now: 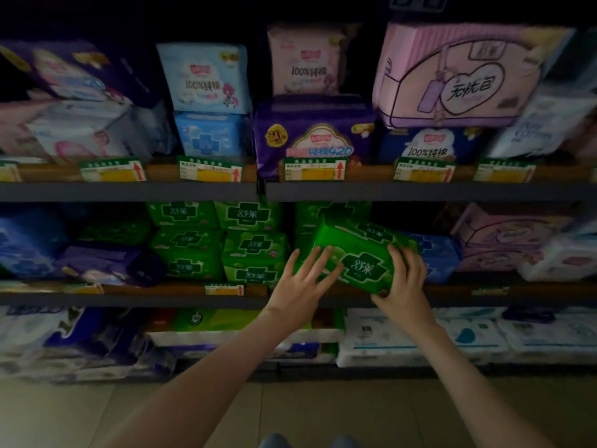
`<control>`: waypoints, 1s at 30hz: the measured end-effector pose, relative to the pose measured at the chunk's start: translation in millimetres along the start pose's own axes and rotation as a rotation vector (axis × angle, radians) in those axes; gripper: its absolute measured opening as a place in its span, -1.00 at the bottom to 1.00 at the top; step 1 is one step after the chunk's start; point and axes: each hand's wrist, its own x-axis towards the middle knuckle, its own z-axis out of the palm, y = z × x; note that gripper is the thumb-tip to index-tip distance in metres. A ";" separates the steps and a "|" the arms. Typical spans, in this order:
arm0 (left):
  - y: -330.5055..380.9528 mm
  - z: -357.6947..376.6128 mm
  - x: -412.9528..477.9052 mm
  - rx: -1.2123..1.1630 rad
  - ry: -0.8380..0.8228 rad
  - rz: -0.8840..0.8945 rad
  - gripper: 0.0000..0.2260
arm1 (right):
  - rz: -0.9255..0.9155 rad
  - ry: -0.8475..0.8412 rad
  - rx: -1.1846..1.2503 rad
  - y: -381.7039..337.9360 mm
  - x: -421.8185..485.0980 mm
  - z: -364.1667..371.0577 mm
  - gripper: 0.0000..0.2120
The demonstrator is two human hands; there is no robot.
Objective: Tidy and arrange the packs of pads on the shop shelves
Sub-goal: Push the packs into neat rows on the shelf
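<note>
Just above the dark metal shelf edge (161,299), right hand (403,279) grips a glossy green plastic pack (361,250), left hand (300,282) spread flat against it.

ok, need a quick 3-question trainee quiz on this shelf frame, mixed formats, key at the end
1. True or false: the tilted green pack lies flat on the top shelf.
2. Multiple choice: the right hand is A) gripping the tilted green pack at its lower right corner, B) resting on a price tag, C) hanging idle.
3. Fill the gap: the stacked packs just left of the left hand are ____ in colour.
Key: 1 false, it is held tilted at the middle shelf; 2 A; 3 green.
</note>
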 end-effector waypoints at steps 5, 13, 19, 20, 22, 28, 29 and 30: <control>-2.3 12.0 10.7 -0.009 -0.100 -0.068 -0.28 | 0.035 0.000 0.009 8.6 16.9 7.0 0.00; -1.9 24.2 25.6 -0.040 -0.068 -0.160 -0.24 | -0.259 -0.087 -0.258 2.3 45.3 26.0 -0.10; -2.1 22.6 48.3 -0.072 -0.186 -0.170 -0.24 | 0.006 -0.337 -0.531 1.9 72.5 41.3 -0.22; -1.8 19.4 51.7 -0.091 -0.192 -0.186 -0.25 | 0.010 -0.332 -0.542 -0.3 76.4 39.0 -0.25; -1.8 9.0 56.4 -0.120 -0.195 -0.197 -0.29 | -0.002 -0.322 -0.615 -3.9 79.5 29.3 -0.34; -5.1 -32.9 42.1 -0.223 -0.165 -0.222 -0.39 | -0.100 -0.530 -0.656 -20.9 61.1 -0.3 -0.15; -6.8 -39.6 37.9 -0.232 -0.160 -0.233 -0.40 | -0.109 -0.525 -0.642 -26.2 59.6 -3.8 -0.12; -7.8 -46.4 33.5 -0.246 -0.161 -0.249 -0.40 | -0.114 -0.493 -0.597 -30.8 58.9 -8.0 -0.10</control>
